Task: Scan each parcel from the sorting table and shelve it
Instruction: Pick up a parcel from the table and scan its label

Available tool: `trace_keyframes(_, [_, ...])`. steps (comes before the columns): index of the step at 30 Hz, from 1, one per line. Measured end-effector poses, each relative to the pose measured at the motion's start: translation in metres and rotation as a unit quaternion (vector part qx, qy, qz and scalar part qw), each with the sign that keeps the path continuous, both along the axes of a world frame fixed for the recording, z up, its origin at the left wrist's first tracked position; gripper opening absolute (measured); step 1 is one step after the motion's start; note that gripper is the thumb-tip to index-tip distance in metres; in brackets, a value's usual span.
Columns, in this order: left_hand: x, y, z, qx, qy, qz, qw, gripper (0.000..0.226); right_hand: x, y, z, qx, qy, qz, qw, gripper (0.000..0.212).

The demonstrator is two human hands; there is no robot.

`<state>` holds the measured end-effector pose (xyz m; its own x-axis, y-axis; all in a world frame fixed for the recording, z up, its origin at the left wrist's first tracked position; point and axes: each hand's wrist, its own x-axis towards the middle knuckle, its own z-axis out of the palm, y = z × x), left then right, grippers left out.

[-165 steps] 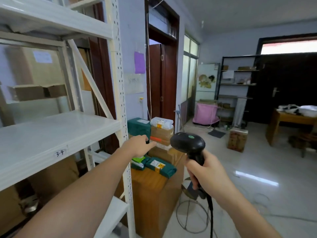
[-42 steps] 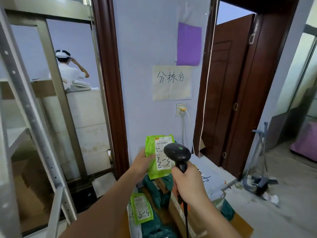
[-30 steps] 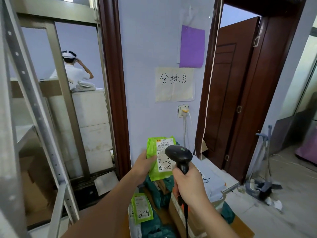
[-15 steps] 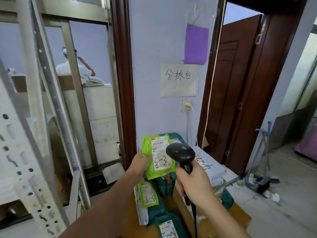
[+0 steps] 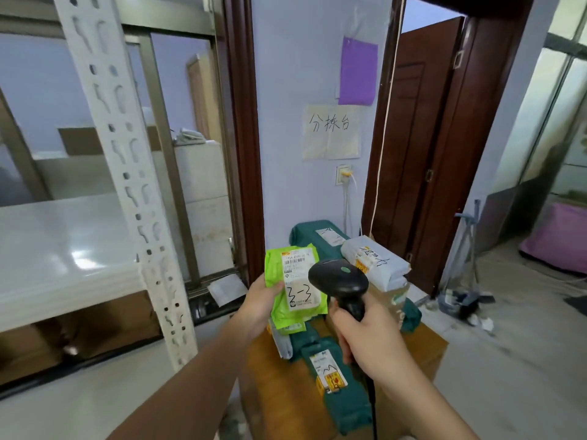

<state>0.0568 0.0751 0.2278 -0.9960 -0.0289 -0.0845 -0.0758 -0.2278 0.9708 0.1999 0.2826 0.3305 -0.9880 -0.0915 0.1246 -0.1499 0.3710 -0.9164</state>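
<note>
left hand (image 5: 259, 304): pinches green parcel (image 5: 297, 285) by its left edge, held above tabletop (image 5: 270, 369)
right hand (image 5: 370, 333): wrapped round scanner (image 5: 340, 281) handle
parcel: upright, long axis near vertical, label faces camera, "3-3" handwritten
step tip: aim scanner head squarely at barcode near label top; keep parcel flat, steady
next: probably shelf (image 5: 57, 249) at left

Both forearms are bare, the left hand (image 5: 259, 301) and right hand (image 5: 370, 328) seemingly without rings or gloves.
</note>
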Motion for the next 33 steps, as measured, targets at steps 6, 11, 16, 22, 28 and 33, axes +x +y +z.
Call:
trace_keyframes(6, [0.061, -0.023, 0.019, -0.001, 0.006, 0.047, 0.999, 0.024, 0.037, -0.006, 0.009, 0.014, 0.007, 0.05, 0.999, 0.003])
trace_keyframes(11, [0.129, -0.038, 0.035, 0.02, 0.005, 0.121, 0.992, 0.028, 0.068, -0.01, 0.012, 0.015, 0.015, 0.134, 0.991, 0.007])
trace_keyframes(16, [0.21, -0.071, 0.035, 0.027, 0.008, 0.202, 0.979, 0.032, 0.103, -0.033, 0.009, 0.03, 0.011, 0.225, 0.974, 0.017])
trace_keyframes(22, [0.33, -0.122, 0.044, 0.009, 0.007, 0.322, 0.947, 0.031, 0.156, -0.09, 0.009, 0.014, 0.007, 0.343, 0.939, 0.008])
trace_keyframes(28, [0.452, -0.182, 0.066, 0.013, 0.015, 0.441, 0.897, 0.027, 0.222, -0.158, 0.025, 0.015, 0.014, 0.435, 0.9, 0.005])
trace_keyframes(33, [0.533, -0.227, 0.084, 0.013, 0.024, 0.511, 0.859, 0.02, 0.273, -0.208, 0.033, 0.01, -0.001, 0.477, 0.879, 0.003])
